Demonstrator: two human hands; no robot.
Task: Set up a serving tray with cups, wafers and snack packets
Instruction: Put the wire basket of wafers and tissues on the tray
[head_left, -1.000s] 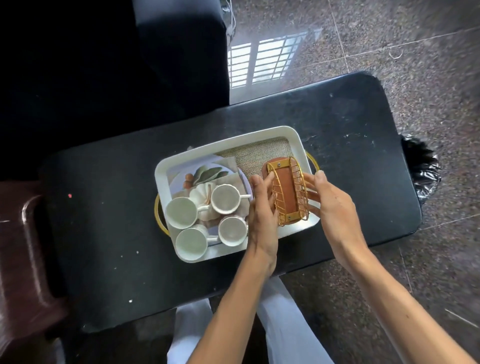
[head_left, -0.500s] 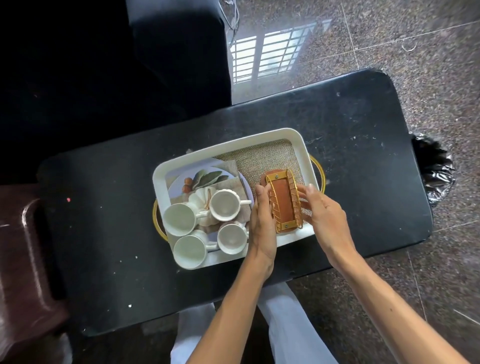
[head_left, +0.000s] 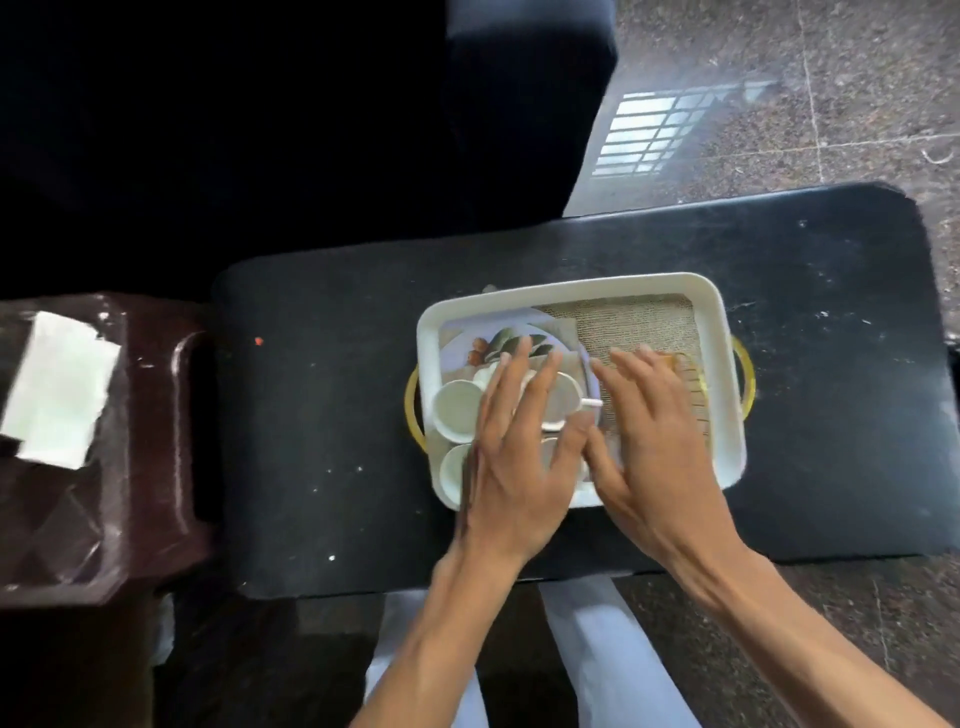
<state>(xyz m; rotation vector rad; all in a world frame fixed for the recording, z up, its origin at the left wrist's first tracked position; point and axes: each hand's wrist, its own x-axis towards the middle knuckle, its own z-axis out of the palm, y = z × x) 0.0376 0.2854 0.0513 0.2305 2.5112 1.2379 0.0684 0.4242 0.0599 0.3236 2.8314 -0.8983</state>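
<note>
White tray (head_left: 724, 364) beneath both hands — left hand (head_left: 511, 457), right hand (head_left: 652, 447) — fingers spread, seemingly empty, over cups (head_left: 457, 410).

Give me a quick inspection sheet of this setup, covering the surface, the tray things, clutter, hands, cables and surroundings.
Surface: black table, scuffed with white specks.
Job's things: white tray with gold handles on the table; white cups at its left end on a printed paper; gold wire basket at its right end on a woven mat, mostly hidden.
Clutter: small red speck on the table.
Grippers: left hand spread over the cups, right hand over the basket; both blurred, grip unclear.
Cables: nothing seen.
Surroundings: dark brown stool at left carrying a white packet; speckled tiled floor.
</note>
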